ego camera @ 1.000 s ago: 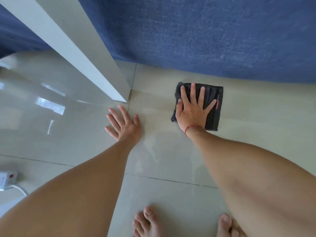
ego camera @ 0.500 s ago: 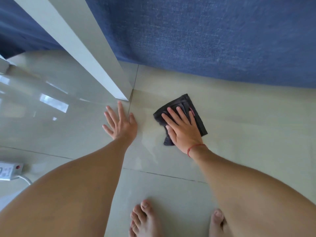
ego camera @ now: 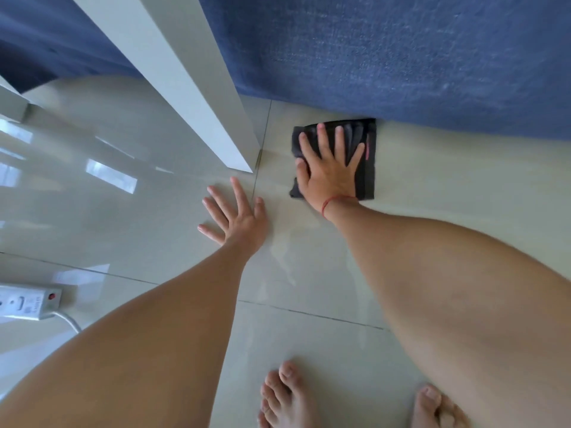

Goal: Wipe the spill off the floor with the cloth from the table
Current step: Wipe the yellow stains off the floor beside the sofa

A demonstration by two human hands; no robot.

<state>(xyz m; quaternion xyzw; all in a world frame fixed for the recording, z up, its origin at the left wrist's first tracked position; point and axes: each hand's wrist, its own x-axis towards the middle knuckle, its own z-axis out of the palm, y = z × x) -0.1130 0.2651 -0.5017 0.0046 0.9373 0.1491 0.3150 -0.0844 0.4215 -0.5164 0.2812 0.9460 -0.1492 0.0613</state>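
Observation:
A dark folded cloth (ego camera: 369, 162) lies flat on the pale tiled floor (ego camera: 432, 186), its far edge touching the hem of a blue curtain. My right hand (ego camera: 329, 171) presses down on the cloth with fingers spread; a red string circles the wrist. My left hand (ego camera: 236, 219) rests flat on the tile to the left, fingers apart, holding nothing. Faint wet streaks (ego camera: 287, 254) shine on the tile between my two forearms, nearer to me than the cloth.
A white table leg (ego camera: 197, 88) slants down to the floor just left of the cloth. The blue curtain (ego camera: 401, 57) hangs along the far side. A white power strip (ego camera: 27, 304) with a cable lies at the left edge. My bare feet (ego camera: 287, 400) stand below.
My right hand pulled the cloth toward me and to the left, then pushed it away again up to the curtain hem. My left hand stayed planted on the tile.

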